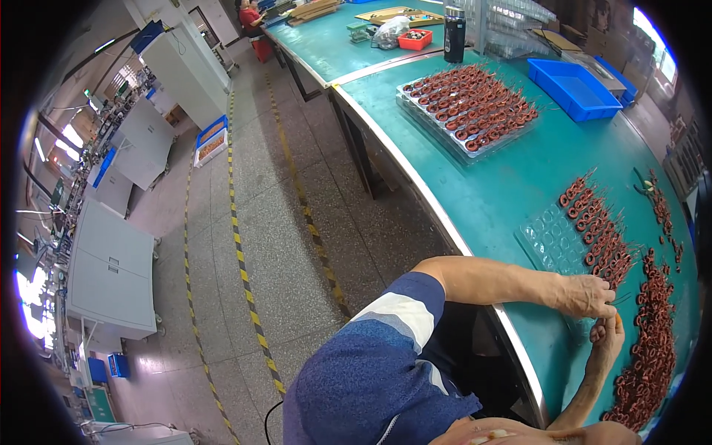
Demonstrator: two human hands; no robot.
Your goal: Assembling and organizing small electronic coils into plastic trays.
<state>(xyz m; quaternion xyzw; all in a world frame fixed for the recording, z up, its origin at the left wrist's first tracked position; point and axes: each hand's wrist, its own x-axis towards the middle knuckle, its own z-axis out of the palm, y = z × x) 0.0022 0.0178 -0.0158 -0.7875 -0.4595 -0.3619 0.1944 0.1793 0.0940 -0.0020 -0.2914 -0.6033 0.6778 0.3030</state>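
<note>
My left hand [584,296] reaches across the near end of a clear plastic tray [547,236], its fingers closed in a pinch. Just below it, my right hand [608,339] is closed too, with its fingertips meeting the left ones. A small orange spot shows at the right fingertips, and thin dark wires stick out beside the left fingers. Whatever the hands hold between them is hidden. Small red ring coils [598,230] with wire leads fill the tray's right side, while its left pockets hold none. A long heap of loose coils [644,356] lies to the right.
Stacked clear trays [475,111] full of coils stand farther up the green table [445,174]. Beyond are a blue bin [575,89], a black bottle [454,35] and a red box [415,40]. Green-handled pliers [642,182] lie at the right, near scattered coils. A person [251,18] sits far off.
</note>
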